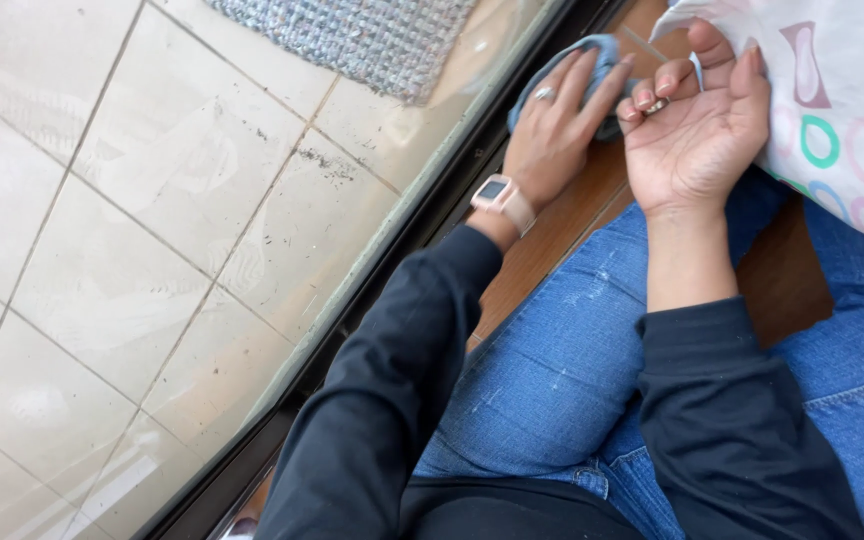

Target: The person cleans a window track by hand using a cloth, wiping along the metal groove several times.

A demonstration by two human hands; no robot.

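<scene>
Plainly, the likeliest trouble lies with the blue cloth: it is bunched, and only the flat fingers of the left hand rest on it, so it could be judged to slip out from under the palm or to be pushed off the wooden floor into the dark window track that runs along the floor's left edge. A cloth caught in that track would be awkward to pull back. A second risk is seen at the right hand: its palm is turned up and its fingers are curled loosely around a fold of the white patterned fabric, and a small metallic thing seems to be pinched at the fingertips, though what it is cannot be told. With so light a hold, the fabric could be judged to drop over the cloth and hide it.

The blue cloth is found on the wooden floor near its left edge, just beside the window track, at the far end of the visible boards. It is pressed under the open, spread left hand, with a watch worn at the wrist. The right hand is held just to the right of the cloth, close to it, above the denim-covered knee. The tiled ground and a grey mat are seen beyond the glass.
</scene>
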